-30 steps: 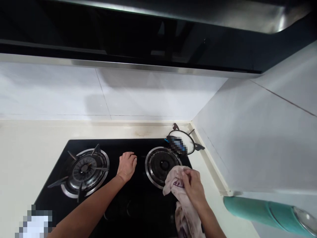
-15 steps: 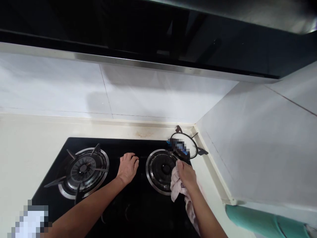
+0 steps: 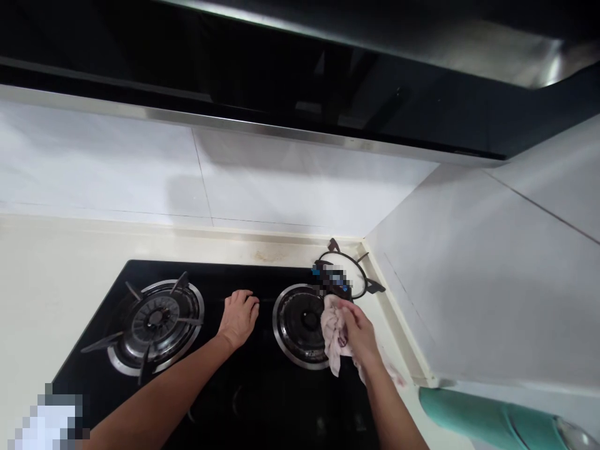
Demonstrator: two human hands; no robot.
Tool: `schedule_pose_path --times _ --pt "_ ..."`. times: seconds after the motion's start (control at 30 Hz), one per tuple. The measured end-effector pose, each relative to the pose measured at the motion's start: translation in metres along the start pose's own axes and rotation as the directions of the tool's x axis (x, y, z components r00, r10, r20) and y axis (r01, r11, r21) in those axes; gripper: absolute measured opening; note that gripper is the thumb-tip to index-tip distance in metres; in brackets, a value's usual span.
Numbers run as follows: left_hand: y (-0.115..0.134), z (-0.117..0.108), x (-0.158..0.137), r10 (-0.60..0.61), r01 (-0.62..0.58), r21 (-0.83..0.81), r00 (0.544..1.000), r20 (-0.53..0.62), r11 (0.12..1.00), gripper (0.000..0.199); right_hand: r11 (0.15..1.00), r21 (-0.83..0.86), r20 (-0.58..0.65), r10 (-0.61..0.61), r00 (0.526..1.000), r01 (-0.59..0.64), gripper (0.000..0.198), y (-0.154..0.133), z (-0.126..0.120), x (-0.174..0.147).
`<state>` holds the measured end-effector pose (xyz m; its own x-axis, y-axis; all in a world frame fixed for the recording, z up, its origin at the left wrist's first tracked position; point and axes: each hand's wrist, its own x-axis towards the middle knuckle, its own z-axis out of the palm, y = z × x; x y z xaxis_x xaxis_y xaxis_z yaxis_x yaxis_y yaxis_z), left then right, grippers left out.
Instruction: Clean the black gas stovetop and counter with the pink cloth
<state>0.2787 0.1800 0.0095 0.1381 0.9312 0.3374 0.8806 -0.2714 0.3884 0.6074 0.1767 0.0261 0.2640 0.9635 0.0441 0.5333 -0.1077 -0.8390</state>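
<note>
A black glass gas hob lies in the cream counter. My left hand rests flat on the glass between the two burners, fingers together. My right hand grips a bunched pale pink cloth and presses it against the right edge of the right burner, which has no pan support on it. The left burner carries its black pan support.
A loose black pan support lies on the counter in the back right corner, beside a blurred patch. A teal cylinder sticks out at the lower right. The range hood hangs overhead. White tiled walls close the back and right.
My right hand has carried the cloth from the hob's front right up to the right burner's far right rim. The left hand has stayed in place.
</note>
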Motion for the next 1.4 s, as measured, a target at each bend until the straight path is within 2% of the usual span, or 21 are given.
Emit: schedule_pose_path --times 0.07,0.17,0.23,0.33,0.4,0.47,0.53,0.6,0.63,0.67,0.73,0.8,0.9,0.97,1.07,1.2,1.3,1.4 --pt "-0.001 0.001 0.0 -0.001 0.001 -0.005 1.0 -0.007 1.0 0.02 0.996 0.076 -0.058 0.044 0.997 -0.04 0.054 0.014 -0.013 -0.016" --pt "-0.002 0.003 -0.001 -0.007 0.007 -0.007 1.0 -0.014 1.0 0.019 0.998 -0.061 -0.07 -0.017 0.997 0.013 0.06 0.026 -0.016 -0.036" --pt "-0.002 0.004 -0.001 -0.007 0.006 -0.006 1.0 -0.018 1.0 0.019 0.984 -0.168 -0.036 -0.063 0.997 0.056 0.063 0.023 -0.009 -0.045" --pt "-0.003 0.004 -0.001 0.0 0.0 -0.003 1.0 -0.019 1.0 0.018 0.983 -0.179 0.025 0.046 0.999 -0.041 0.05 0.006 -0.002 -0.056" --pt "-0.003 0.003 -0.001 0.002 -0.002 0.0 1.0 -0.019 1.0 0.018 0.988 -0.117 0.11 0.109 0.988 -0.096 0.04 -0.01 -0.012 -0.064" --pt "-0.002 0.002 -0.001 0.0 0.0 0.003 1.0 -0.018 1.0 0.019 0.993 -0.07 0.222 0.113 0.969 -0.099 0.034 -0.027 -0.031 -0.076" --pt "-0.002 0.003 -0.001 -0.004 0.004 0.002 1.0 -0.016 1.0 0.019 0.995 -0.032 0.367 0.102 0.924 -0.097 0.028 -0.046 -0.052 -0.088" --pt "-0.002 0.003 -0.001 -0.006 0.006 -0.002 1.0 -0.012 1.0 0.019 0.995 0.029 0.499 0.071 0.864 -0.098 0.024 -0.066 -0.062 -0.099" --pt "-0.002 0.004 -0.001 -0.009 0.009 -0.004 1.0 -0.01 1.0 0.019 0.993 0.074 0.534 0.037 0.845 -0.09 0.024 -0.077 -0.06 -0.102" --pt "-0.002 0.004 0.0 -0.012 0.012 -0.006 1.0 -0.01 1.0 0.019 0.99 0.123 0.534 -0.006 0.845 -0.071 0.025 -0.087 -0.053 -0.105" --pt "-0.002 0.004 0.0 -0.016 0.016 -0.009 1.0 -0.009 1.0 0.019 0.978 0.207 0.453 -0.114 0.884 0.02 0.027 -0.102 -0.025 -0.106" --pt "-0.004 0.003 0.0 -0.014 0.014 -0.015 1.0 -0.005 1.0 0.02 0.953 0.252 0.345 -0.252 0.904 0.169 0.035 -0.11 0.012 -0.105" --pt "-0.008 0.001 -0.001 0.004 -0.003 -0.036 1.0 0.014 0.999 0.019 0.898 0.181 0.269 -0.437 0.858 0.401 0.05 -0.097 0.057 -0.108" --pt "-0.01 0.0 -0.002 0.011 -0.01 -0.056 1.0 0.025 0.998 0.022 0.895 0.056 0.25 -0.442 0.861 0.443 0.049 -0.074 0.069 -0.12" --pt "-0.011 0.002 -0.001 -0.007 0.01 -0.088 1.0 0.025 0.996 0.022 0.911 -0.152 0.216 -0.347 0.912 0.383 0.04 -0.027 0.064 -0.147" --pt "-0.012 0.007 0.001 -0.056 0.055 -0.133 0.998 -0.007 0.99 0.023 0.883 -0.332 0.199 -0.277 0.94 0.331 0.045 0.018 0.043 -0.17" --pt "-0.012 0.006 0.001 -0.097 0.085 -0.162 0.993 -0.062 0.983 0.024 0.912 -0.283 0.227 -0.237 0.945 0.297 0.035 0.023 0.035 -0.165" --pt "-0.005 -0.009 -0.004 -0.12 0.096 -0.183 0.985 -0.125 0.979 0.024 0.945 -0.196 0.33 -0.189 0.925 0.262 0.025 0.012 0.026 -0.151"
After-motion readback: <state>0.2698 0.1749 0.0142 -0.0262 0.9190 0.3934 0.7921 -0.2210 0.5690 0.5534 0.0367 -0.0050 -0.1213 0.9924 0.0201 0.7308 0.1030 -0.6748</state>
